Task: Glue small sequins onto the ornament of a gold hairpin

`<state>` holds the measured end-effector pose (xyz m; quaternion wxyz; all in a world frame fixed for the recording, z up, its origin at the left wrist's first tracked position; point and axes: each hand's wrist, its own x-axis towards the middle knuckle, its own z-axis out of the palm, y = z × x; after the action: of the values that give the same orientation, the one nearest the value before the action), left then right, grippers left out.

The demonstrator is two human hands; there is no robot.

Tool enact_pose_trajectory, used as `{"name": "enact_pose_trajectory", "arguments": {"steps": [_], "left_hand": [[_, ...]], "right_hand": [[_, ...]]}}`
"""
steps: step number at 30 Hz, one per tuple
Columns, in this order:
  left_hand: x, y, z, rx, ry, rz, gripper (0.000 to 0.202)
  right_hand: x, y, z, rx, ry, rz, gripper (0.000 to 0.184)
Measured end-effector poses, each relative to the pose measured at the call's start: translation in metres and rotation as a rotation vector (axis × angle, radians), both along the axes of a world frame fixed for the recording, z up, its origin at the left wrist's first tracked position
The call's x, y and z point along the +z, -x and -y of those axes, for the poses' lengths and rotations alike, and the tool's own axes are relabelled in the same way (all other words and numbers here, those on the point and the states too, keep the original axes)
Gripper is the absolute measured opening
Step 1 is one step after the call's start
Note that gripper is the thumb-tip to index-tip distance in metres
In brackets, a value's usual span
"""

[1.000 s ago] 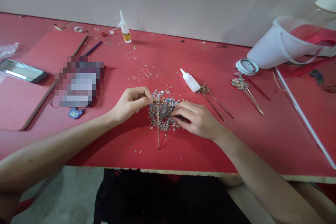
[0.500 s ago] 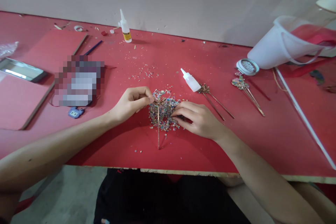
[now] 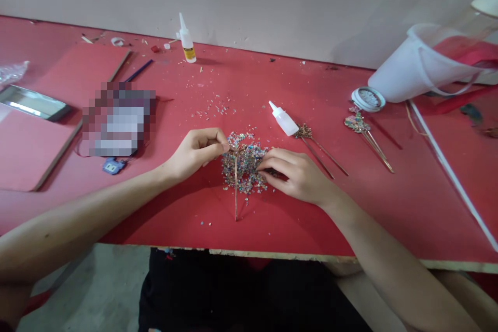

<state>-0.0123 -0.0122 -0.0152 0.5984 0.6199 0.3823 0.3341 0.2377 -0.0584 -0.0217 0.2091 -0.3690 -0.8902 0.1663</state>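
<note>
My left hand [image 3: 196,151] pinches the ornate head of a thin gold hairpin [image 3: 235,187], whose stem points toward the table's near edge. The head rests over a heap of small multicoloured chips [image 3: 244,165] on the red table [image 3: 350,207]. On the heap's right side my right hand [image 3: 295,174] has its fingertips pressed together on the chips; what sits between them is too small to name.
A small white glue bottle [image 3: 283,119] lies just behind the heap, and another [image 3: 187,41] stands by the wall. Two more hairpins [image 3: 317,145] [image 3: 368,135], a round lid [image 3: 368,98] and a tipped white bucket [image 3: 420,65] lie right. Red boards [image 3: 35,140] and a phone [image 3: 33,104] sit left.
Both hands stay at the heap. The right fingers have shifted very slightly over the chips; the view has moved a little.
</note>
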Motion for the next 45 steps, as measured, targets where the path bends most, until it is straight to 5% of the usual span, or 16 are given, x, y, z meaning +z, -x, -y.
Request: {"name": "enact_pose_trajectory", "arguments": {"steps": [45], "left_hand": [[0.0089,-0.0029,-0.0019,-0.084,-0.048,-0.170,0.018]], "right_hand": [[-0.0016,0.0026,0.0006,0.010,-0.002,-0.010,0.013]]}}
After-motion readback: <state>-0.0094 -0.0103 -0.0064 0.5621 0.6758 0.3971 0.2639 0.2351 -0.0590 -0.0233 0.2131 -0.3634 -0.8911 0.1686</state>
